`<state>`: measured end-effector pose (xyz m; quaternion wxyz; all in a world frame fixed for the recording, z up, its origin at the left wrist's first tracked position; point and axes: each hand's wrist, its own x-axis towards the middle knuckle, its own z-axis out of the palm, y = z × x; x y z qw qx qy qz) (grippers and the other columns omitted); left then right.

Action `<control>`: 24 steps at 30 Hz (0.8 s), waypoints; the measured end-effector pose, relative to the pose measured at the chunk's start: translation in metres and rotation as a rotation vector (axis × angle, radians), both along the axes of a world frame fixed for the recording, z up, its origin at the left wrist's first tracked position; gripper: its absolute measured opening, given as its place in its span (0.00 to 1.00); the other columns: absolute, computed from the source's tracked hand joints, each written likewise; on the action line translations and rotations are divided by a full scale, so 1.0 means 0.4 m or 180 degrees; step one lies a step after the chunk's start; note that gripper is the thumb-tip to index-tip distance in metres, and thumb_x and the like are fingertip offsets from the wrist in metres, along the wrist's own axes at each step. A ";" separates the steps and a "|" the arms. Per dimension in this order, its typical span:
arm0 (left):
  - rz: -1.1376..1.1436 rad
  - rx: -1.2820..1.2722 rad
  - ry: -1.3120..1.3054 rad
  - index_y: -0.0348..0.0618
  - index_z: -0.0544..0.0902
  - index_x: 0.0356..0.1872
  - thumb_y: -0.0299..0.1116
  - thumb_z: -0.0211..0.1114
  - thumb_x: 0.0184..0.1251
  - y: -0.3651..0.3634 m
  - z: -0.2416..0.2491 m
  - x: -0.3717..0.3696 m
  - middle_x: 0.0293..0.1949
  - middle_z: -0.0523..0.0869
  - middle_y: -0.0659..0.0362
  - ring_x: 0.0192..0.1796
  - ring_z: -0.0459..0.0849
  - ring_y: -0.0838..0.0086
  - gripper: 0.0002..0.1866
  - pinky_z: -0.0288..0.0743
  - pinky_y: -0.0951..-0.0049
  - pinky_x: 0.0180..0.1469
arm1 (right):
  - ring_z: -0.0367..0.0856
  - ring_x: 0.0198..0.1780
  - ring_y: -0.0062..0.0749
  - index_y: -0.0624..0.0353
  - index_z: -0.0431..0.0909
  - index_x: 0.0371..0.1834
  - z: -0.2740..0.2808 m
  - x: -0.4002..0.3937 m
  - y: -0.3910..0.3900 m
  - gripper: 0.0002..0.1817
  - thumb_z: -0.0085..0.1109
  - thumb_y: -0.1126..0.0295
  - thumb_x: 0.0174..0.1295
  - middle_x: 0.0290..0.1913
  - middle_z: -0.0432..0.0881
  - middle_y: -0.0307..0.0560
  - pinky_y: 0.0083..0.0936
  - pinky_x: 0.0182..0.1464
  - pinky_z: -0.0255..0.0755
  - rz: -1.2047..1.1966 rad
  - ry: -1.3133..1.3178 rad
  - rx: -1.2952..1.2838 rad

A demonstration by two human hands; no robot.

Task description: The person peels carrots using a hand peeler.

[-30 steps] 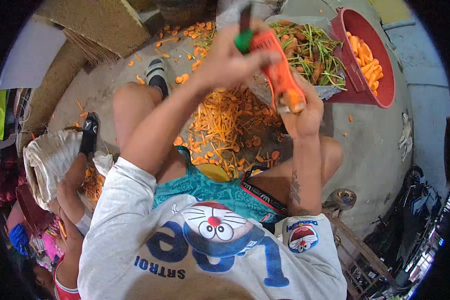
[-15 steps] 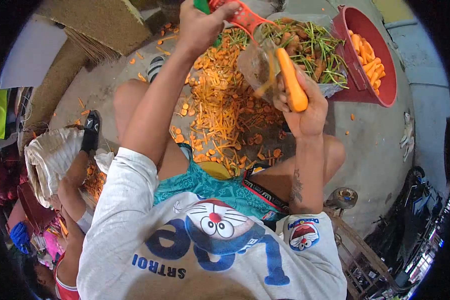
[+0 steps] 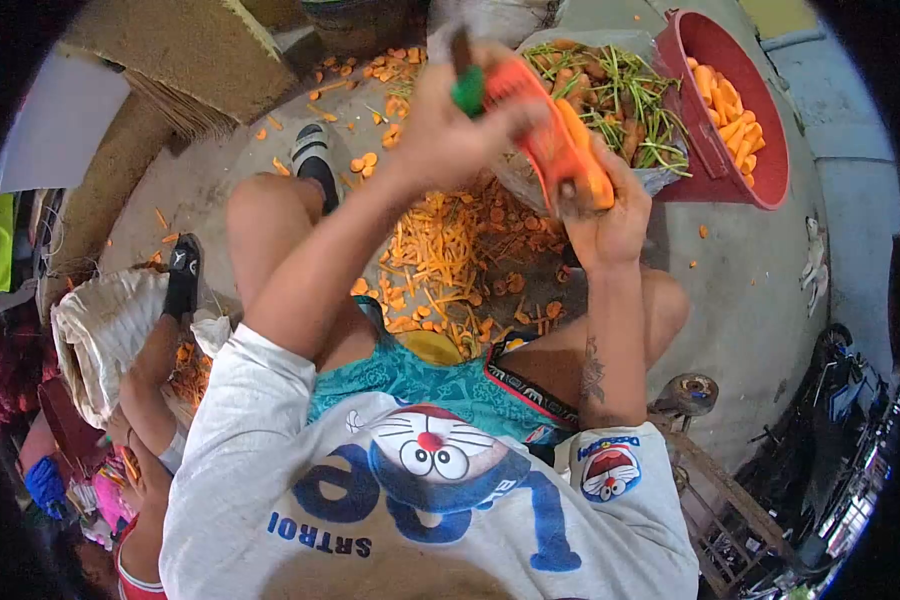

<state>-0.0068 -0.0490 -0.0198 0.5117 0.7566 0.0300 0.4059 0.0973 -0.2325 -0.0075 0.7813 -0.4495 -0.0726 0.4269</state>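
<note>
My left hand [image 3: 460, 125], blurred by motion, is closed around an orange-red peeler [image 3: 535, 125] with holes in its body. A green piece [image 3: 467, 92] with a dark, blade-like end also sticks out of this hand; its kind is hard to make out. The peeler lies over a peeled carrot [image 3: 598, 185] and partly hides it. My right hand [image 3: 615, 215] grips the carrot's thick end from below, palm up. Beyond it, a clear plastic bag [image 3: 515, 175] holds unpeeled carrots [image 3: 575, 75] and green stalks [image 3: 660, 100].
Carrot peelings [image 3: 435, 245] and cut ends cover the floor between my legs. A red tub [image 3: 685, 100] of peeled carrots [image 3: 730, 115] lies tilted at the right. A cat [image 3: 815, 265] lies beyond it. Another person [image 3: 145, 500] sits at the lower left beside a white sack [image 3: 110, 330].
My left hand has come down and to the right, bringing the peeler from above the carrot onto it. My right hand keeps the carrot in nearly the same place.
</note>
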 end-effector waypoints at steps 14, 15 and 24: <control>-0.0213 -0.0347 -0.0256 0.41 0.84 0.44 0.34 0.75 0.67 -0.011 0.017 0.004 0.33 0.86 0.64 0.33 0.83 0.83 0.12 0.78 0.78 0.35 | 0.75 0.33 0.25 0.70 0.71 0.72 0.052 -0.045 0.008 0.29 0.49 0.61 0.74 0.43 0.82 0.42 0.21 0.29 0.63 0.0061 -0.0287 0.0103; -0.0201 -0.0373 -0.0235 0.41 0.84 0.44 0.34 0.75 0.67 0.020 0.030 -0.001 0.33 0.86 0.64 0.33 0.83 0.83 0.12 0.78 0.78 0.35 | 0.70 0.30 0.22 0.69 0.71 0.72 0.052 -0.047 0.000 0.29 0.48 0.60 0.74 0.40 0.80 0.40 0.21 0.27 0.61 0.0243 -0.0249 0.0241; -0.0261 -0.0079 -0.0260 0.39 0.83 0.44 0.31 0.76 0.66 -0.036 0.035 -0.008 0.33 0.87 0.64 0.36 0.84 0.82 0.12 0.80 0.77 0.40 | 0.75 0.31 0.20 0.71 0.72 0.71 0.058 -0.054 0.036 0.30 0.50 0.59 0.74 0.42 0.82 0.41 0.21 0.25 0.63 -0.0278 -0.0309 0.0007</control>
